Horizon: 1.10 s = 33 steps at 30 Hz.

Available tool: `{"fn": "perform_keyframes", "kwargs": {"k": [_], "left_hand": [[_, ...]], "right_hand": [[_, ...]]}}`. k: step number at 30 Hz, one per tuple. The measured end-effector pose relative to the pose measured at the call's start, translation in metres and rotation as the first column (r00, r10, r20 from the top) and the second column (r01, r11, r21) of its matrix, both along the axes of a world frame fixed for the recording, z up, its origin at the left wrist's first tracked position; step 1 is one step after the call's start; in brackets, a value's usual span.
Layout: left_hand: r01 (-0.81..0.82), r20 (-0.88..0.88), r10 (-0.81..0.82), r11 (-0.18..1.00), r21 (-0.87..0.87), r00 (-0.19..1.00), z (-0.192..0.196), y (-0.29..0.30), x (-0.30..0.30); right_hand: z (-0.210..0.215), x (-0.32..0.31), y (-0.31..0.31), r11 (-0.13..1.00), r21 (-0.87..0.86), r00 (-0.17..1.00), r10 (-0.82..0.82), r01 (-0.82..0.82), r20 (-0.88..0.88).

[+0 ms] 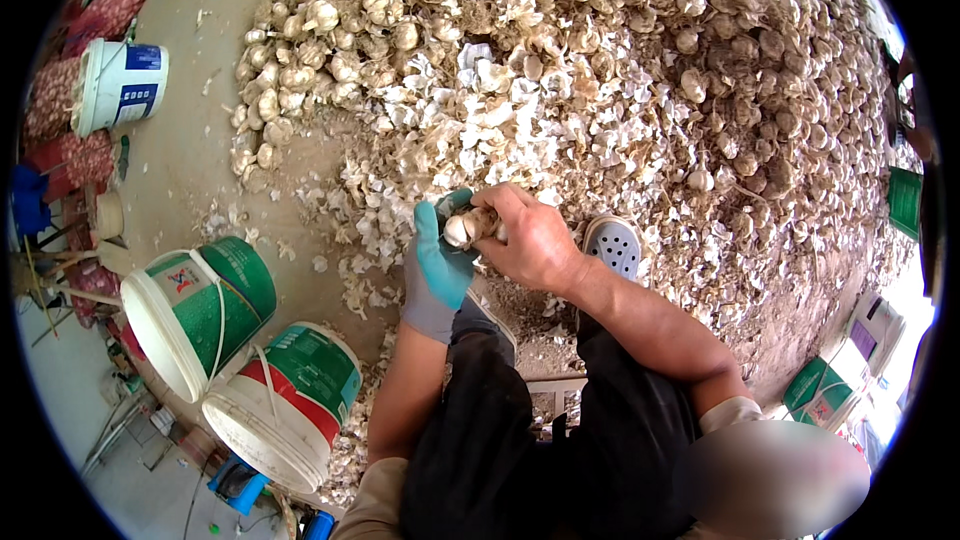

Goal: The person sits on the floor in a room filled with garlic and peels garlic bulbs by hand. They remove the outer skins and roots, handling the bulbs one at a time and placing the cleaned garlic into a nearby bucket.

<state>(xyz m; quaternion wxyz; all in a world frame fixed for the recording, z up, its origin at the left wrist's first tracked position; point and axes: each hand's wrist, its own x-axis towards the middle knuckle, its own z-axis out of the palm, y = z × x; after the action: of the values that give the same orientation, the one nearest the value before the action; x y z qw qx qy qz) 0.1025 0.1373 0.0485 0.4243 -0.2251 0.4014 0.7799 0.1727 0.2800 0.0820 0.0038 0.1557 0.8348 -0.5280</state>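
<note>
Between my two hands is a garlic bulb (461, 230), its pale cloves showing. My left hand (443, 255), in a teal and grey glove, is wrapped round it from the left. Bare, my right hand (530, 238) grips the bulb's other side with bent fingers, which hide part of it. Loose white garlic skins (490, 115) lie thickly just beyond the hands. Farther out spreads a large heap of whole garlic bulbs (740, 70), some still with dry roots and stems.
Two green and white buckets, one upper (215, 300) and one lower with a red band (300, 390), are at my left. A white and blue bucket (125, 85) stands farther left near red mesh sacks (80, 160). My grey clog (613, 245) rests among the skins. Other containers (820, 390) are at right.
</note>
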Motion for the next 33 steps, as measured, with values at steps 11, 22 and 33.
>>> {"fn": "perform_keyframes", "kwargs": {"k": [11,22,33], "left_hand": [[-0.151,-0.015,0.151,0.967,-0.205,0.988,0.006,0.005,-0.006],[-0.043,-0.048,0.037,0.990,-0.134,0.998,0.009,-0.019,-0.014],[0.012,-0.372,-0.799,0.428,-0.904,0.473,-0.059,-0.007,-0.166]], "right_hand": [[-0.004,0.001,-0.006,0.992,-0.124,0.994,0.001,0.013,0.112],[-0.014,-0.007,-0.003,0.950,-0.287,0.991,0.098,-0.121,-0.093],[-0.027,-0.018,0.018,0.845,-0.442,0.889,-0.079,0.300,0.451]]}}
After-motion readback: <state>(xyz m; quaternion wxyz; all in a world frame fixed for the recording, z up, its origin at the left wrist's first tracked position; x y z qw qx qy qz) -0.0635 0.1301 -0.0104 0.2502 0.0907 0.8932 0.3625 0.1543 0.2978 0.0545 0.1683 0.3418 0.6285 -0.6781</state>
